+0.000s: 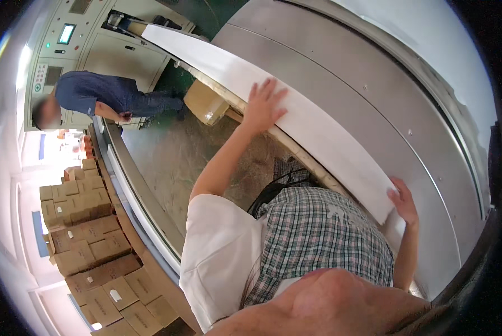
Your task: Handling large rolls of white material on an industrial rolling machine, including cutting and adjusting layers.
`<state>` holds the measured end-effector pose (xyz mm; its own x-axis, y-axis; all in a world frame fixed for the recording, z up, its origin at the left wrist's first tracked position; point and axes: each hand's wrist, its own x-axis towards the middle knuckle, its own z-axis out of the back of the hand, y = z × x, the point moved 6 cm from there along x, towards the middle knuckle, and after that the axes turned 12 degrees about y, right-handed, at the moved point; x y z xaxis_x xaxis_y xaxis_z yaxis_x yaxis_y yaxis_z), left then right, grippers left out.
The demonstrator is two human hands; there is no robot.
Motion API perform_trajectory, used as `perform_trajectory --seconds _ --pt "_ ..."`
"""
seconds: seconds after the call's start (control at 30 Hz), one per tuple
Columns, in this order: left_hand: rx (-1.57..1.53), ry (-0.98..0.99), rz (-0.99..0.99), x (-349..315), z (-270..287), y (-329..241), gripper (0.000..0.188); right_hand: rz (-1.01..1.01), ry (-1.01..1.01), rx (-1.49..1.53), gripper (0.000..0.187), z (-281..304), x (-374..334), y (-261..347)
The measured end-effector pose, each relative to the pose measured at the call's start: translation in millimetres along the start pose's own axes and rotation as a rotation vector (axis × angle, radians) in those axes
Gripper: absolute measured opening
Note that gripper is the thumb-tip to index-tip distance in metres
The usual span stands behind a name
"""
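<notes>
Grey metal panels (pixel 329 73) slope along one side of your station, with a pale cabinet (pixel 128 61) and a co-worker (pixel 102 95) beyond its far end. Between the panels and a pale rail (pixel 304 157), the long white strip (pixel 329 137) lies in front of you. Your left hand (pixel 265 106) rests on it with fingers spread; your right hand (pixel 405 206) touches its near end, though you cannot tell from this view whether it pinches the edge. You seem to be steadying or aligning the strip; the next move calls for light, even contact from both hands so that it doesn't skew. A cardboard box (pixel 206 103) sits on the floor, and more stacked cartons (pixel 88 224) stand at left; their contents cannot be seen.
</notes>
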<state>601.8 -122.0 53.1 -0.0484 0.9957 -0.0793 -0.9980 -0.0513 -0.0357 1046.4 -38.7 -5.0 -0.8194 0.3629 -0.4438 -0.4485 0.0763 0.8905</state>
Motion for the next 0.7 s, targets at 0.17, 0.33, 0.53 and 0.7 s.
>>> perform_trajectory --seconds 0.17,0.33,0.53,0.7 --pt "-0.269 0.111 -0.469 -7.6 2.5 -94.1 0.058 0.175 -0.124 -0.028 0.041 -52.3 77.7 75.2" --pt "-0.595 0.302 -1.051 -15.1 -3.0 -117.8 0.029 0.208 -0.098 0.244 0.039 -70.3 123.5 85.9" --pt "-0.855 0.292 -0.728 99.9 50.1 54.2 0.02 -0.234 -0.533 -0.134 0.014 -20.1 110.8 49.0" --pt "-0.734 0.052 -0.158 284.6 41.2 218.9 0.022 -0.431 -0.62 -0.266 0.023 -33.6 118.8 47.0"
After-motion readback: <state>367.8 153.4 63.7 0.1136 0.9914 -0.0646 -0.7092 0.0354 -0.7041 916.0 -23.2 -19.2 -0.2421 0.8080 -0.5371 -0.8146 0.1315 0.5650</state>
